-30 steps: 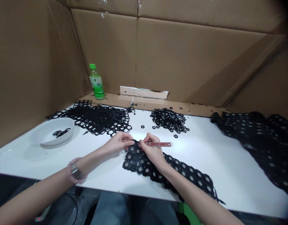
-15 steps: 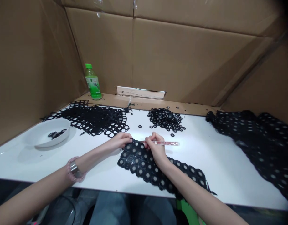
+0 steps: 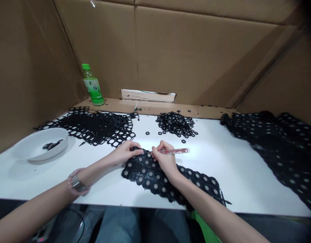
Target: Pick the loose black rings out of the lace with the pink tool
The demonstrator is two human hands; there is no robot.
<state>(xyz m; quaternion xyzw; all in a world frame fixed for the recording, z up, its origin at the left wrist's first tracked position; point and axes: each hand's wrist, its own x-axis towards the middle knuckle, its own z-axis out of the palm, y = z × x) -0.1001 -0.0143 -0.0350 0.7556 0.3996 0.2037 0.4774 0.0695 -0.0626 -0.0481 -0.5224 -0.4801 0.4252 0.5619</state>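
A black rubber sheet [image 3: 150, 174] with rows of round discs lies slantwise near the front of the white table. My left hand [image 3: 126, 152] pinches its upper left edge between thumb and fingers. In my right hand [image 3: 165, 158] is a slim tool with a reddish, clear-wrapped handle [image 3: 179, 151], gripped like a pen. Its tip reaches the sheet's top edge, close to my left thumb; the tip itself is too small to make out. My right wrist and forearm cover part of the sheet.
Behind my hands lies a pile of small black rings [image 3: 174, 124]. Holed black sheets [image 3: 97, 125] and a white bowl [image 3: 47, 153] with black pieces are at left. More dotted black sheets [image 3: 279, 145] lie right. A green bottle [image 3: 93, 89] stands by the cardboard wall [image 3: 183, 57].
The view has shifted a little. My left thumb now lies farther over the sheet's edge, and the tool in my right hand tilts slightly more upward at its handle end.
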